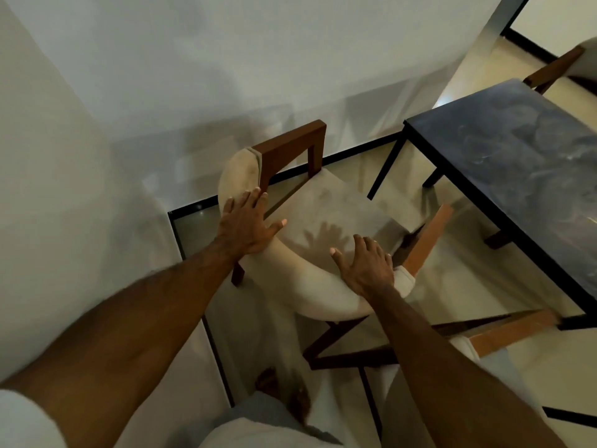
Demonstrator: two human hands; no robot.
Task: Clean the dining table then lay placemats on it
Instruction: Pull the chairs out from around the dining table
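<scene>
Your left hand [247,226] and right hand [366,265] lie flat, fingers spread, on the armchair's padded backrest [310,282], left of the dark dining table [504,163]. It's likely heavy and stiff; grip the wooden arms [290,147].

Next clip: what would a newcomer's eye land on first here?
Two bare arms reach in from below, the left hand and right hand lying flat with spread fingers on the curved cream backrest of a wooden-framed chair at centre. To the right stands the dark, smeared dining table, with a second chair beyond it.
</scene>
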